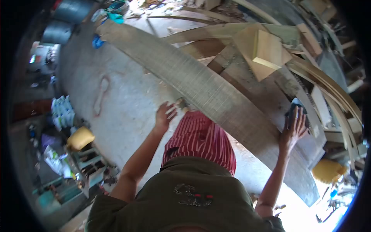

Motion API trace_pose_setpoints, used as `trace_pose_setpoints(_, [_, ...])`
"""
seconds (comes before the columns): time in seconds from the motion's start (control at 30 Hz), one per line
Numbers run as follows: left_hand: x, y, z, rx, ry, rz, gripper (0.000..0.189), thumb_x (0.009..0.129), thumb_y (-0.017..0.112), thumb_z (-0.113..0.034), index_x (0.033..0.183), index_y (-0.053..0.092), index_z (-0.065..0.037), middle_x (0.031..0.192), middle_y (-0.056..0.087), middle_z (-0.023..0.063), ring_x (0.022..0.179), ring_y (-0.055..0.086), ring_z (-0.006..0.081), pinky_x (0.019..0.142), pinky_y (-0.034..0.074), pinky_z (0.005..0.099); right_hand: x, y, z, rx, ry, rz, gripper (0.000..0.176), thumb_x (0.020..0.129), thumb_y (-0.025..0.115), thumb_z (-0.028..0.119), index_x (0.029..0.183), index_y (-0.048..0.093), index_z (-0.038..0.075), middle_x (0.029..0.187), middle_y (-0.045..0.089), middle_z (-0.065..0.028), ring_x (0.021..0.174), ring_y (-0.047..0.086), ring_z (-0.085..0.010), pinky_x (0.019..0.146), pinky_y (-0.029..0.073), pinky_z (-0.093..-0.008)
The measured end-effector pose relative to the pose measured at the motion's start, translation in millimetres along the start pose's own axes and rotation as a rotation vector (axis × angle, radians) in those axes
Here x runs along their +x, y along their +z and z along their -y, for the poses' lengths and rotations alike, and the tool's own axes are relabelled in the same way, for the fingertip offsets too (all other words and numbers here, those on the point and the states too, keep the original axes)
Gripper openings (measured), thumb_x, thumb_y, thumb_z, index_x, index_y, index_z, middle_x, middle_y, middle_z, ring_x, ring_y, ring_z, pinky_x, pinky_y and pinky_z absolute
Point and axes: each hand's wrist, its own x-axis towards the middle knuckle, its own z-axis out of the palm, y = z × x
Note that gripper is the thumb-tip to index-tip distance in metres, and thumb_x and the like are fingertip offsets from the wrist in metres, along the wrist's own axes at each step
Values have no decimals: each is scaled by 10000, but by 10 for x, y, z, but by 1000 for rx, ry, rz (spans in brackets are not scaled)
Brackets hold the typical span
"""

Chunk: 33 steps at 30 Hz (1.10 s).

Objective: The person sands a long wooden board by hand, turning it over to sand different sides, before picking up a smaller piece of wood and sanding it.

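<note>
A long, wide wooden plank (216, 94) runs diagonally in front of me, from the upper left to the lower right. My right hand (294, 129) is closed around a dark object (296, 108) at the right, beyond the plank's far edge, over a brown wooden surface (247, 77). What the dark object is I cannot make out. My left hand (166, 115) hangs in the air on the near side of the plank, its fingers apart and holding nothing. A light wooden block (267, 49) rests on the wood beyond the plank.
Curved wooden strips (336, 89) and offcuts are piled at the right and top right. Blue drums (58, 31) stand at the upper left. Yellow sacks (80, 138) lie at the left and lower right. A crate (77, 181) with mixed items sits at the lower left.
</note>
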Motion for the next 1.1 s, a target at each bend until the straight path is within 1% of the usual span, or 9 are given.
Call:
trace_pose_setpoints(0.13, [-468, 528, 56, 161, -119, 32, 450, 1012, 498, -303, 1394, 404, -83, 1278, 569, 176, 1134, 589, 317, 999, 492, 460, -18, 26, -91, 107, -20, 33, 558, 957, 590, 296, 1490, 427, 275, 1573, 351, 8, 1459, 298, -251, 1165, 117, -609])
trace_pose_setpoints(0.23, [-566, 761, 146, 182, -185, 45, 444, 1043, 421, -375, 1379, 426, -84, 1264, 574, 155, 1094, 605, 288, 989, 496, 451, -21, 66, -106, 157, -8, 15, 584, 936, 615, 314, 1488, 430, 277, 1576, 347, 7, 1462, 290, -261, 1168, 123, -603])
trace_pose_setpoints(0.53, [-771, 1018, 515, 147, -174, 168, 475, 1051, 399, -420, 1353, 458, -58, 1255, 568, 166, 1127, 591, 289, 1006, 490, 450, -23, 15, -21, 33, 8, 8, 536, 937, 614, 376, 1447, 486, 275, 1566, 366, 28, 1442, 329, -230, 1147, 99, -637])
trace_pose_setpoints(0.67, [-948, 1029, 629, 112, -154, 265, 443, 1044, 442, -388, 1344, 470, -63, 1227, 594, 154, 1088, 617, 285, 968, 518, 441, -83, 118, -145, 94, 21, -95, 438, 944, 612, 293, 1378, 570, 249, 1510, 452, 29, 1411, 384, -209, 1138, 99, -646])
trace_pose_setpoints(0.73, [-1009, 1022, 692, 106, -145, 272, 429, 1039, 458, -372, 1336, 475, -62, 1218, 599, 155, 1077, 622, 281, 959, 524, 435, -83, 110, -174, 195, -1, -175, 407, 959, 596, 299, 1359, 589, 225, 1507, 454, 27, 1412, 382, -210, 1122, 106, -662])
trace_pose_setpoints(0.8, [-1129, 1004, 765, 127, -114, 242, 394, 1025, 493, -328, 1315, 491, -61, 1173, 614, 151, 1032, 634, 268, 935, 540, 422, -70, 59, -119, 170, 61, -25, 403, 989, 547, 362, 1351, 594, 190, 1511, 446, 9, 1418, 373, -220, 1117, 108, -664])
trace_pose_setpoints(0.87, [-1143, 842, 920, 62, -87, 285, 387, 1021, 497, -311, 1315, 492, -60, 1170, 609, 151, 1031, 628, 272, 937, 540, 419, -113, 23, -121, 175, 40, -128, 401, 990, 544, 362, 1363, 582, 222, 1513, 441, 13, 1429, 356, -208, 1129, 81, -663])
trace_pose_setpoints(0.97, [-1163, 607, 1076, 40, -106, 279, 379, 1028, 473, -299, 1334, 485, -78, 1217, 585, 143, 1091, 596, 279, 977, 512, 432, -488, -184, -205, 208, 73, -168, 396, 985, 553, 319, 1372, 573, 235, 1516, 437, 18, 1438, 341, -231, 1129, 65, -668])
trace_pose_setpoints(1.1, [-1045, 247, 1228, -59, -156, 311, 406, 1027, 471, -330, 1358, 461, -96, 1250, 569, 120, 1123, 576, 271, 1021, 477, 444, -1302, -350, -731, 66, 318, -242, 411, 968, 577, 318, 1367, 578, 221, 1525, 421, -8, 1434, 340, -262, 1134, 92, -652])
